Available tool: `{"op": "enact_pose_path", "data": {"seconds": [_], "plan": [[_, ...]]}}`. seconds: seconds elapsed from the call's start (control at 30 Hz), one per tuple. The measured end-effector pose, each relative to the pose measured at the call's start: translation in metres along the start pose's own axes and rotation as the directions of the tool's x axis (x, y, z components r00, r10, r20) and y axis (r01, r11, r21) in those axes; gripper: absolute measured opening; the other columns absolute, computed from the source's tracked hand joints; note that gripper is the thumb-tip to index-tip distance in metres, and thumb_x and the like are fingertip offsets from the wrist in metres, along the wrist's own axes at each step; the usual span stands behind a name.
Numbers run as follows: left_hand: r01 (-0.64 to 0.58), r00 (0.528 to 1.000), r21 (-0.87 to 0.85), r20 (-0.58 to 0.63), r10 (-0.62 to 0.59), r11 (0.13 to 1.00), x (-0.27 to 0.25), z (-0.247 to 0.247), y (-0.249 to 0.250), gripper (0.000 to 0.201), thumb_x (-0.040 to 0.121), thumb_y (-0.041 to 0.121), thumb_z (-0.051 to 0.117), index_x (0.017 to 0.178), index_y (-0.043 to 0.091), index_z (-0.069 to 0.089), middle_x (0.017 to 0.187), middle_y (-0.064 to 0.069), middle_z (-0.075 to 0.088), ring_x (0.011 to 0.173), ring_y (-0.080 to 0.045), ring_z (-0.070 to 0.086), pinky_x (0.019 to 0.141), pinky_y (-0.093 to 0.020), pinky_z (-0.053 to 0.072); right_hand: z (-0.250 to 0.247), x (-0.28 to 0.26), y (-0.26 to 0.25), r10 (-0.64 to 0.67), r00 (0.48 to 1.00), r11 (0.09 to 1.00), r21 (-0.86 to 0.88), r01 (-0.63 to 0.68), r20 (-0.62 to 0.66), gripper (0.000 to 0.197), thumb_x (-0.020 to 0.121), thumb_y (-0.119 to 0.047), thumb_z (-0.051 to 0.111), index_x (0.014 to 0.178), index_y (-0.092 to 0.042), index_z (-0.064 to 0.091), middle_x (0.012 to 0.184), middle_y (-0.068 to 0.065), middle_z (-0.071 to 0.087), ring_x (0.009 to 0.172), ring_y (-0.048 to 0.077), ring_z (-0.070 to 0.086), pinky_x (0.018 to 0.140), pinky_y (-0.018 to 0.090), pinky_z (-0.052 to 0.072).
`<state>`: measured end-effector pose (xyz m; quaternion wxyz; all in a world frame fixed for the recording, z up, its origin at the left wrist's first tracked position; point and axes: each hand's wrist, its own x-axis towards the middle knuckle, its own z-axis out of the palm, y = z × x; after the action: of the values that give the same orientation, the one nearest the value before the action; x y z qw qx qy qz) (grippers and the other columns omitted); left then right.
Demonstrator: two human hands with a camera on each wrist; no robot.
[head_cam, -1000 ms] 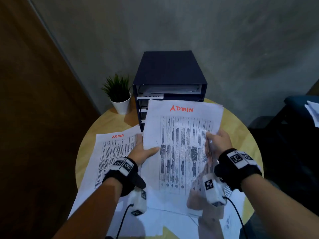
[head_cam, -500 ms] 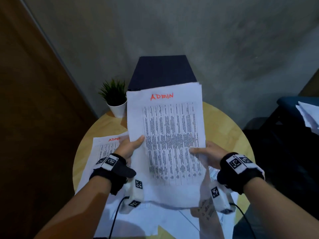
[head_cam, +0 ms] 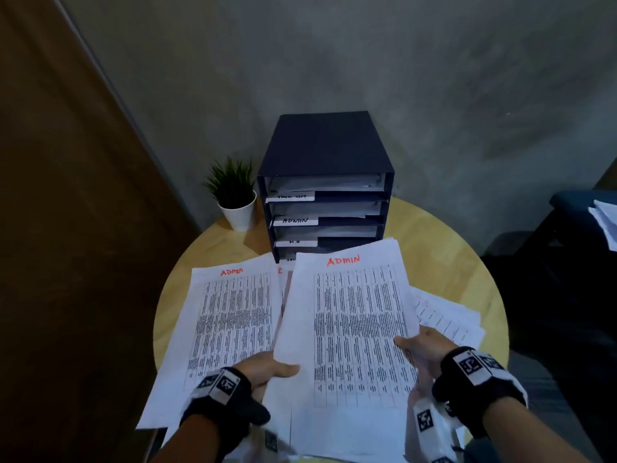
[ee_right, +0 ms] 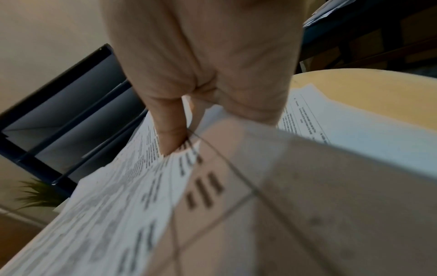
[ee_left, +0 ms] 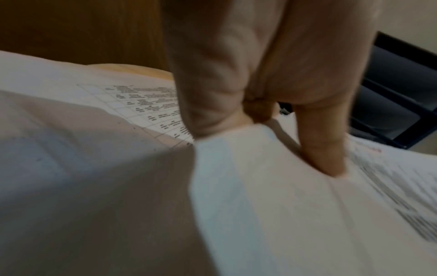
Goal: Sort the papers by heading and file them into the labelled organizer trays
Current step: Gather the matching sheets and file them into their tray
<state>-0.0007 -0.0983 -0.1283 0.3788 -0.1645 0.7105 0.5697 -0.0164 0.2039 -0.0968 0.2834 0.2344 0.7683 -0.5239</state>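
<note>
I hold a stack of printed sheets headed ADMIN in red [head_cam: 354, 322] low over the round table. My left hand [head_cam: 267, 372] pinches its lower left edge, thumb on top. My right hand [head_cam: 424, 349] grips its right edge, thumb on top [ee_right: 170, 134]. Another ADMIN sheet [head_cam: 230, 315] lies flat on the table to the left. The dark organizer [head_cam: 324, 145] stands at the back with several labelled trays; the second label reads ADMIN [head_cam: 295, 221]. In the left wrist view my thumb [ee_left: 319, 142] presses on the paper [ee_left: 260, 196].
A small potted plant [head_cam: 233, 192] stands left of the organizer. More sheets [head_cam: 447, 319] lie under and right of the held stack. The wooden table rim [head_cam: 467, 248] shows at the right. A dark chair with papers [head_cam: 601, 222] is at far right; a brown door at left.
The held ADMIN stack has come down from upright in front of the organizer to a lower, flatter tilt over the table, uncovering the trays. Both hands now hold it nearer its lower edge.
</note>
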Motion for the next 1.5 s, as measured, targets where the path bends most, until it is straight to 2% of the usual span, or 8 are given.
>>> {"op": "enact_pose_path", "data": {"seconds": [0.13, 0.5, 0.7, 0.87, 0.97, 1.17, 1.33, 1.5], "plan": [[-0.046, 0.990, 0.086, -0.128, 0.057, 0.995, -0.003, 0.003, 0.001, 0.047, 0.090, 0.019, 0.062, 0.133, 0.002, 0.050, 0.134, -0.010, 0.057, 0.117, -0.022, 0.056, 0.100, -0.027, 0.041, 0.006, -0.003, -0.005, -0.014, 1.000, 1.000, 0.025, 0.014, -0.002, 0.028, 0.093, -0.013, 0.057, 0.067, -0.012, 0.047, 0.053, 0.006, 0.046, 0.050, 0.020, 0.043, 0.060, 0.035, 0.036], [-0.132, 0.963, -0.079, -0.248, 0.108, 0.988, -0.008, -0.027, 0.033, 0.061, 0.088, 0.022, 0.065, 0.139, 0.000, 0.038, 0.139, -0.007, 0.048, 0.132, -0.030, 0.045, 0.104, -0.032, 0.036, 0.011, -0.002, -0.079, -0.208, 0.978, 0.975, 0.076, 0.207, 0.005, 0.016, 0.093, -0.015, 0.058, 0.077, -0.012, 0.054, 0.055, -0.001, 0.053, 0.056, 0.021, 0.044, 0.058, 0.031, 0.037], [-0.205, 0.930, -0.052, -0.323, 0.178, 0.977, 0.005, -0.042, 0.072, 0.044, 0.091, 0.014, 0.060, 0.131, 0.000, 0.050, 0.131, -0.011, 0.058, 0.123, -0.032, 0.053, 0.110, -0.044, 0.037, 0.006, 0.006, -0.102, -0.271, 0.960, 0.919, 0.280, 0.279, -0.066, 0.033, 0.094, -0.008, 0.055, 0.125, 0.002, 0.054, 0.121, 0.016, 0.062, 0.102, 0.033, 0.060, 0.095, 0.042, 0.046], [-0.273, 0.896, -0.051, -0.378, 0.235, 0.961, 0.021, -0.052, 0.111, 0.041, 0.091, 0.014, 0.059, 0.129, 0.001, 0.053, 0.127, -0.014, 0.061, 0.115, -0.032, 0.059, 0.105, -0.048, 0.043, -0.006, 0.012, -0.090, -0.282, 0.959, 0.894, 0.358, 0.268, -0.013, 0.033, 0.095, -0.008, 0.053, 0.126, 0.001, 0.050, 0.103, 0.022, 0.070, 0.093, 0.042, 0.060, 0.109, 0.044, 0.038], [-0.281, 0.882, -0.014, -0.399, 0.252, 0.960, 0.027, -0.053, 0.136, 0.039, 0.093, 0.018, 0.057, 0.127, -0.001, 0.055, 0.125, -0.015, 0.062, 0.110, -0.030, 0.060, 0.101, -0.038, 0.044, -0.012, 0.014, -0.082, -0.292, 0.951, 0.869, 0.444, 0.218, 0.104, 0.042, 0.094, -0.002, 0.052, 0.134, -0.010, 0.043, 0.130, 0.018, 0.058, 0.110, 0.040, 0.059, 0.090, 0.044, 0.051], [-0.295, 0.949, -0.331, -0.212, 0.235, 0.896, 0.023, -0.051, 0.163, 0.032, 0.095, 0.018, 0.054, 0.123, 0.004, 0.058, 0.107, -0.015, 0.070, 0.092, -0.030, 0.068, 0.093, -0.043, 0.052, -0.010, 0.028, -0.100, -0.325, 0.933, 0.759, 0.547, 0.354, -0.153, 0.048, 0.090, 0.014, 0.043, 0.133, -0.007, 0.043, 0.103, 0.013, 0.059, 0.067, 0.024, 0.054, 0.036, 0.019, 0.044], [-0.149, 0.986, -0.279, -0.109, 0.123, 0.949, 0.026, -0.045, 0.140, 0.032, 0.092, 0.004, 0.055, 0.123, 0.011, 0.054, 0.096, -0.005, 0.068, 0.058, -0.011, 0.071, 0.042, -0.013, 0.050, 0.005, 0.040, -0.116, -0.332, 0.891, 0.627, 0.633, 0.453, -0.309, 0.049, 0.091, 0.013, 0.042, 0.136, -0.006, 0.043, 0.117, 0.016, 0.055, 0.073, 0.027, 0.058, 0.041, 0.024, 0.051], [-0.298, 0.936, -0.393, -0.300, 0.184, 0.870, 0.037, -0.046, 0.148, 0.027, 0.093, -0.005, 0.049, 0.119, -0.002, 0.052, 0.119, -0.015, 0.061, 0.057, -0.015, 0.072, 0.046, -0.015, 0.054, 0.021, 0.044, -0.114, -0.323, 0.911, 0.592, 0.697, 0.405, -0.255, 0.052, 0.092, 0.011, 0.046, 0.140, -0.008, 0.036, 0.122, 0.018, 0.054, 0.095, 0.034, 0.058, 0.061, 0.034, 0.058]]}}
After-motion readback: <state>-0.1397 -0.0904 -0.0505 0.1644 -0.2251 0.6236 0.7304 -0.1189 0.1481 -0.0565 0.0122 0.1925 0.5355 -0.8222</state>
